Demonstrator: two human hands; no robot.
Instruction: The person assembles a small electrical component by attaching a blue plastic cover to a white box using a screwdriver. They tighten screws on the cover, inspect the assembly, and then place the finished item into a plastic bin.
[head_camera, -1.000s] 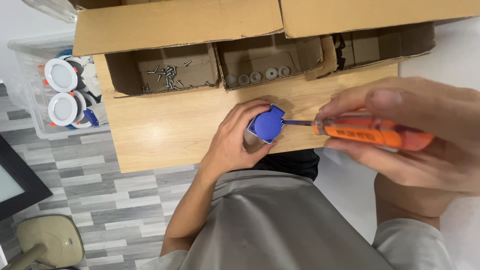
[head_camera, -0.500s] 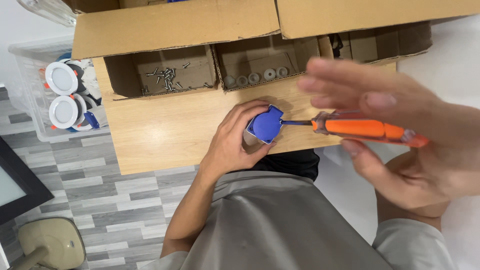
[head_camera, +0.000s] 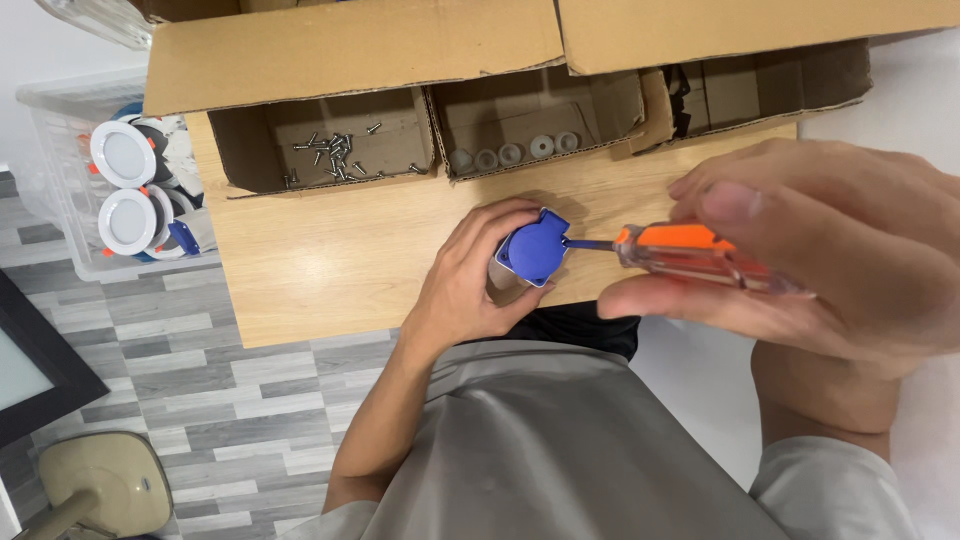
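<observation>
My left hand (head_camera: 465, 280) grips a small blue-capped plug-like part (head_camera: 533, 251) on the wooden table (head_camera: 330, 260). An orange-handled screwdriver (head_camera: 690, 255) lies in my right hand (head_camera: 810, 250), between thumb and fingers. Its blue shaft tip touches the right side of the blue cap. My right hand is close to the camera and hides the rear end of the handle.
Three open cardboard boxes stand along the table's far edge: one with several loose screws (head_camera: 335, 155), one with small grey round parts (head_camera: 510, 153), one at the right (head_camera: 740, 95). A clear plastic bin (head_camera: 95, 180) with white round lamps stands left of the table on the floor.
My right hand has closed round the screwdriver handle again after opening its fingers half a second ago. The left hand and the blue part have stayed in place.
</observation>
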